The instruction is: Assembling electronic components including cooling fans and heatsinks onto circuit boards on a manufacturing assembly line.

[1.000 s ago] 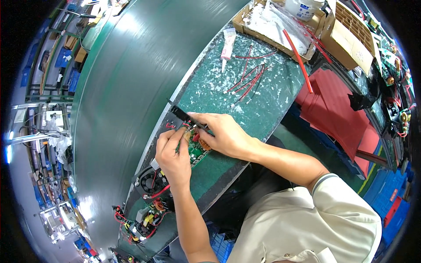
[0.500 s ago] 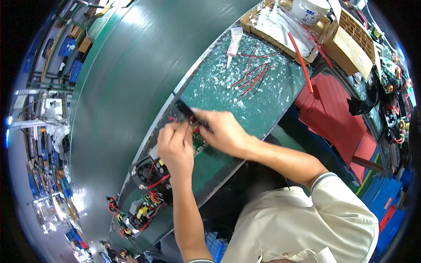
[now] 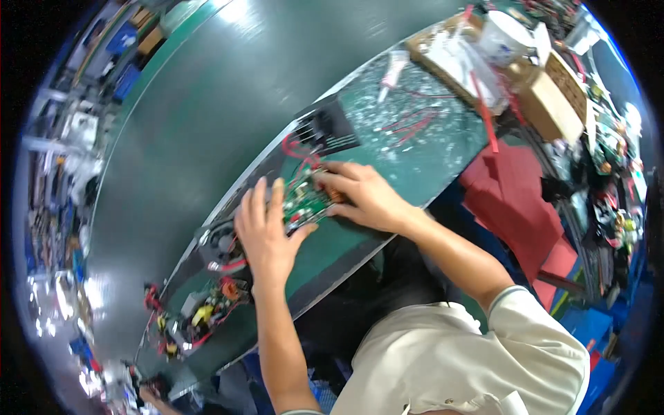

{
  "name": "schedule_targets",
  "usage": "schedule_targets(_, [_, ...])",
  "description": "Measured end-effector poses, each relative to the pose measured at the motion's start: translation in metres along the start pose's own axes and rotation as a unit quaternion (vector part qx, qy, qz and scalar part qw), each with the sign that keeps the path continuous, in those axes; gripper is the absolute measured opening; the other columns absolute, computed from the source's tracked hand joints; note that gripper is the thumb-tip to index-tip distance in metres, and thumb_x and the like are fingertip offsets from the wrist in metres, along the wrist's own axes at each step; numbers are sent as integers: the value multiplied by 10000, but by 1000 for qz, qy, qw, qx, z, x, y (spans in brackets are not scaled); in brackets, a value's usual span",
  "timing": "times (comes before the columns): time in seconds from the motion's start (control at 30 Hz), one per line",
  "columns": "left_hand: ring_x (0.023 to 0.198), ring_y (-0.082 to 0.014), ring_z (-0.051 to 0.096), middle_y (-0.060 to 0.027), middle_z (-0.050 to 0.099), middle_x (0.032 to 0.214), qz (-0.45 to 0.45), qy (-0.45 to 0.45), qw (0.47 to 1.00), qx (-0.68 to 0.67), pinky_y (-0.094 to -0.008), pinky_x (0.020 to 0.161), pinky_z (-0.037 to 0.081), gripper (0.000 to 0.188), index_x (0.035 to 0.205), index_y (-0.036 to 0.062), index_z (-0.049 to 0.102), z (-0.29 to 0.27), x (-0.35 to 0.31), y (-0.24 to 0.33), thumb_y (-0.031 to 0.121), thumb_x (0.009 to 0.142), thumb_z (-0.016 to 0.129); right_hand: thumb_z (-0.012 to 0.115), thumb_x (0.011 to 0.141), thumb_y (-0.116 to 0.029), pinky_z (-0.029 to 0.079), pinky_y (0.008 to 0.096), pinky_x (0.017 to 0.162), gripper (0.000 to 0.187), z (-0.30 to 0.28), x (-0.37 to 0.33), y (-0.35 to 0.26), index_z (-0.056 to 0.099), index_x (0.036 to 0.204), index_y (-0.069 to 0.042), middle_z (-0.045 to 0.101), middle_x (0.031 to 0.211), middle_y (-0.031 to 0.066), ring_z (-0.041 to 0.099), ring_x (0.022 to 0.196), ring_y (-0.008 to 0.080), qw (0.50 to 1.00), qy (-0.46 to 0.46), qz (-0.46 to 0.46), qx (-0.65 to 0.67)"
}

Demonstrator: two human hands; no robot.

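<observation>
A green circuit board (image 3: 304, 201) crowded with parts lies on the bench between my hands. My left hand (image 3: 266, 238) rests along its left side with fingers stretched and spread, the thumb at the near edge. Around the right end, by a copper coil (image 3: 335, 191), the fingers and thumb of my right hand (image 3: 366, 197) grip the board. Just beyond it is a black slotted panel (image 3: 339, 128) with a dark round part on it. Red wires (image 3: 294, 146) run from the panel side toward the board. What lies under my fingers is hidden.
Left of my hands sit a black fan (image 3: 220, 243) and another wired board assembly (image 3: 200, 315). Cut red wires (image 3: 415, 124) and a white tube (image 3: 394, 69) lie farther right. A cardboard tray (image 3: 443, 59) stands at the back; red sheets (image 3: 515, 200) are stacked at right.
My hands were together over the board with a black piece by them. Now they are apart on either side of the board, and the black panel lies flat beyond it. The view has shifted slightly.
</observation>
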State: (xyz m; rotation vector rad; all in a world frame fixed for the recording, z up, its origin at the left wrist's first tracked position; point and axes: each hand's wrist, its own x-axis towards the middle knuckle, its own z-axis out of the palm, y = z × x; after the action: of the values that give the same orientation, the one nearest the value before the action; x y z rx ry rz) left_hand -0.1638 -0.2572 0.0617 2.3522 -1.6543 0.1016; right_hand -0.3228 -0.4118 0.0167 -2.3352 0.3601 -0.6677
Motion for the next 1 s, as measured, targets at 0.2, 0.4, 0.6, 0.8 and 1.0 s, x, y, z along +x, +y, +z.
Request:
schedule_targets(0.2, [1248,-365,440,-131,468,1407,-41,40,997,49,-527,1008,339,867,1380,143,504,-8,-8,-14,436,632,827,739,735,-139,488,440,878,559,29,23,-8,579,1262,-46,626,1080,155,606,1001,352,994,35,-52,94])
schedule_targets(0.4, [1252,-329,436,-124,467,1388,-9,82,996,24,-528,1024,305,805,1381,117,493,14,2,-5,458,712,782,736,780,-174,467,418,984,472,6,15,10,624,1232,-92,579,1297,168,569,1168,347,996,8,5,90])
schedule_targets(0.6, [1229,-320,449,-116,487,1360,-51,86,995,29,-533,1027,307,832,1422,126,448,12,2,-3,454,729,770,749,787,-198,459,414,994,441,21,19,0,640,1208,-122,591,1296,160,567,1181,347,996,9,40,76])
schedule_targets(0.8, [1213,-305,460,-91,504,1341,-66,77,995,18,-534,1025,314,867,1454,142,410,12,4,-4,433,726,780,765,763,-224,472,414,976,439,30,20,3,653,1175,-124,600,1293,148,585,1162,336,997,29,55,52])
schedule_targets(1.0, [1178,-306,487,-89,523,1324,-36,103,993,43,-503,998,347,801,1427,133,453,13,11,-1,532,777,695,786,737,-211,490,414,945,435,21,20,2,665,1143,-117,632,1232,150,606,1134,333,995,54,61,57])
